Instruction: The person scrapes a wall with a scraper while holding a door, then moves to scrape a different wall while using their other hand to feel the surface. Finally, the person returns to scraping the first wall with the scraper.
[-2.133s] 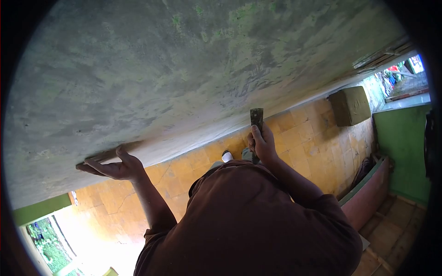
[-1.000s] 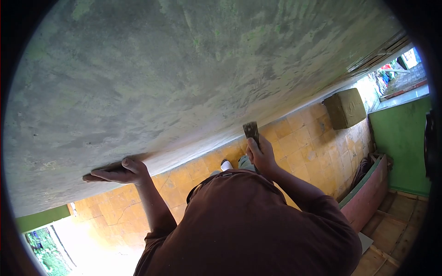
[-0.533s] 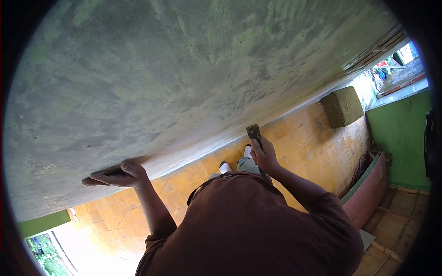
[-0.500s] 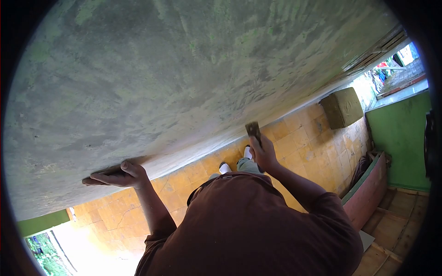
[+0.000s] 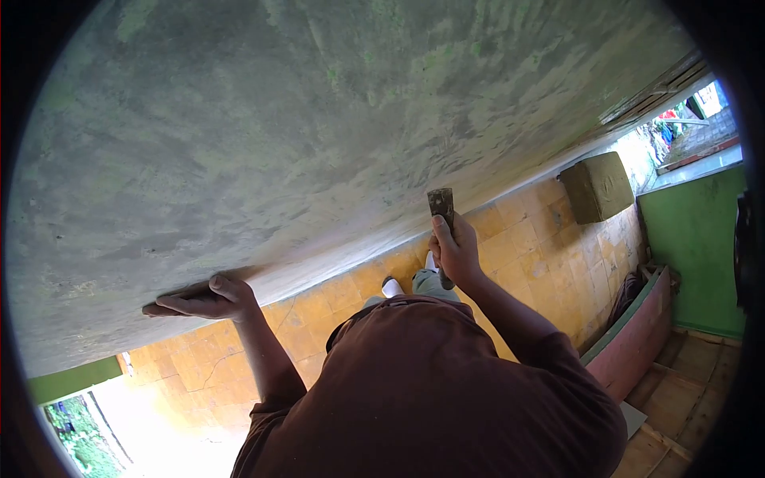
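Note:
My left hand point(image 5: 199, 301) rests against the grey-green wall point(image 5: 319, 135), fingers stretched out and thumb apart, with a dark shadow along it. In my right hand point(image 5: 457, 251) is a scraper point(image 5: 441, 202) with a short, flat, worn blade, pointing up toward the wall. Fingers wrap around its handle, and the handle's lower end shows beneath the fist. The wall's surface is patchy, with smears and traces of green.
Yellow floor tiles point(image 5: 510, 239) run along the wall's foot, where my feet stand. A brown box-like block point(image 5: 598, 187) sits by the wall on the right. A pinkish panel point(image 5: 633, 342) leans near the green wall point(image 5: 693, 247). Bright openings show at lower left and upper right.
My right hand has risen slightly and tilted the scraper, so more of its blade and handle shows. My left hand stays in place on the wall.

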Action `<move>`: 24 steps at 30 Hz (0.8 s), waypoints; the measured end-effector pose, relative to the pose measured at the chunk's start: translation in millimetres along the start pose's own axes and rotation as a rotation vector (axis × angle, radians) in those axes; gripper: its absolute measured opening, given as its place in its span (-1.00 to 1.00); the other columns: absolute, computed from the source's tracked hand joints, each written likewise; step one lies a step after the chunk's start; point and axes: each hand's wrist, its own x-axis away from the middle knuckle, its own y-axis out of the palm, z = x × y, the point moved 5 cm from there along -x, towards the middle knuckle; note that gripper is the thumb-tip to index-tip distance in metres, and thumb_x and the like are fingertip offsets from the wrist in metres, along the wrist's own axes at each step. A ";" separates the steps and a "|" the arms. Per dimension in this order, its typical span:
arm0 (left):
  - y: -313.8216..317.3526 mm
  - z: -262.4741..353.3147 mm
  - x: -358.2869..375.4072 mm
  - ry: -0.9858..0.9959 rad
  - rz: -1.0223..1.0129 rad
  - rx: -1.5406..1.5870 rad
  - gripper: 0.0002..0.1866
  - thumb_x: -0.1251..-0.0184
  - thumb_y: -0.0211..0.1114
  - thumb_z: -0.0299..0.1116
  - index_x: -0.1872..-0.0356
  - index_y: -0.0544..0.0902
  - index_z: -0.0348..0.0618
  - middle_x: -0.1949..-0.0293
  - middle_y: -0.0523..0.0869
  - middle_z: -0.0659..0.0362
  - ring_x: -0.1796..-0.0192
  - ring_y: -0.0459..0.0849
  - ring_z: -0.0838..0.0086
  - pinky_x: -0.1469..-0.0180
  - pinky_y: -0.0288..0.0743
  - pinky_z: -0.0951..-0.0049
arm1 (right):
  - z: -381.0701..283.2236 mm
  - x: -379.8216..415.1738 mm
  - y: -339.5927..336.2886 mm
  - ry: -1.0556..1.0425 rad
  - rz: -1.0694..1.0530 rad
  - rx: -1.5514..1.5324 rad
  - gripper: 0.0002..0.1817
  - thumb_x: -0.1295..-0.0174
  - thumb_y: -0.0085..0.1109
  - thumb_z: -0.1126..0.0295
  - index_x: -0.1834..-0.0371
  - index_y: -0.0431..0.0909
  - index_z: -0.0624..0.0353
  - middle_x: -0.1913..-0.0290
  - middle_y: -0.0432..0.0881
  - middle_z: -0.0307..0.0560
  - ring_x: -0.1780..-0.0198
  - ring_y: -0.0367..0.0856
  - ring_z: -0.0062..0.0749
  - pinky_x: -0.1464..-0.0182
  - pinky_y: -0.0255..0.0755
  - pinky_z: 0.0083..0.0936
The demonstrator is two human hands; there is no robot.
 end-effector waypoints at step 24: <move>0.1 -0.2 0.6 -0.012 0.010 0.002 -0.18 -0.43 -0.19 0.17 -0.44 -0.06 -0.32 -0.47 -0.17 -0.19 -0.52 -0.26 -0.04 -0.44 -0.16 -0.14 | -4.7 -7.7 -1.7 -0.096 0.013 0.070 -0.73 -0.42 -0.08 0.26 0.42 0.34 0.18 0.73 0.30 -0.31 0.76 0.22 -0.69 0.71 0.13 -0.62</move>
